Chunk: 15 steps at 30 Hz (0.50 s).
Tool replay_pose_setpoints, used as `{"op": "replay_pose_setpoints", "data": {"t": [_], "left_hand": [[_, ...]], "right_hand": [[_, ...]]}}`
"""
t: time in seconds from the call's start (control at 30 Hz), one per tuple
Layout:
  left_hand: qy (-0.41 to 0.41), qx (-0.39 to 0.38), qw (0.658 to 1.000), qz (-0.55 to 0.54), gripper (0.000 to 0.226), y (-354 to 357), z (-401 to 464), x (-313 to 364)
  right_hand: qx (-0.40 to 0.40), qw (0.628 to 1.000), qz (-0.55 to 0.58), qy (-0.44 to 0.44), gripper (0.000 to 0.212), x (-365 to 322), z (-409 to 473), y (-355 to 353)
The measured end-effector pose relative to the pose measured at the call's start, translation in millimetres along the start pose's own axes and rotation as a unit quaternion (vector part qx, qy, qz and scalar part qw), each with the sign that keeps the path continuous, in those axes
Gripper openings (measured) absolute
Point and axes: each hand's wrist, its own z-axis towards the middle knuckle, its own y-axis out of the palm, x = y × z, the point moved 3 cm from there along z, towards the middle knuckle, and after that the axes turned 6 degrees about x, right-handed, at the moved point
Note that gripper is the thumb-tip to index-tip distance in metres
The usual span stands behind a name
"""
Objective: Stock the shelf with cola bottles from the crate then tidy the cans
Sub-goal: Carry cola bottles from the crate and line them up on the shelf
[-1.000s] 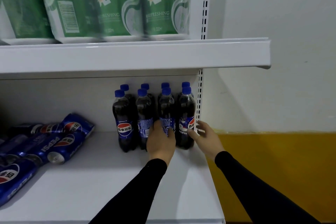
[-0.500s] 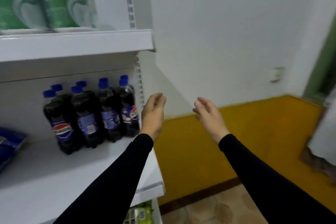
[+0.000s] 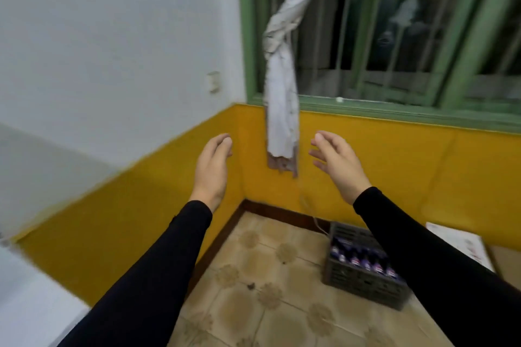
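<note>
Both hands are empty and held up mid-frame against the yellow wall: the left hand with loosely curled fingers, the right hand with fingers spread. The crate sits on the floor at lower right, cola bottles inside. Judged step: fetching more bottles; next, reach down and grip some.
</note>
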Motion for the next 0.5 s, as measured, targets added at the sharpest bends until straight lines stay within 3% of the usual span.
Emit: {"op": "replay_pose_setpoints", "data": {"t": [0.3,0.5], "left_hand": [[-0.014,-0.180,0.983,-0.010,0.043,196,-38,-3],[-0.020,-0.246,0.969,0.023,0.045,324,-43,-19]], "right_hand": [[0.154,0.988,-0.011,0.025,0.040,22,-17,-195],[0.188,0.981,-0.015,0.046,0.028,52,13,-308]]}}
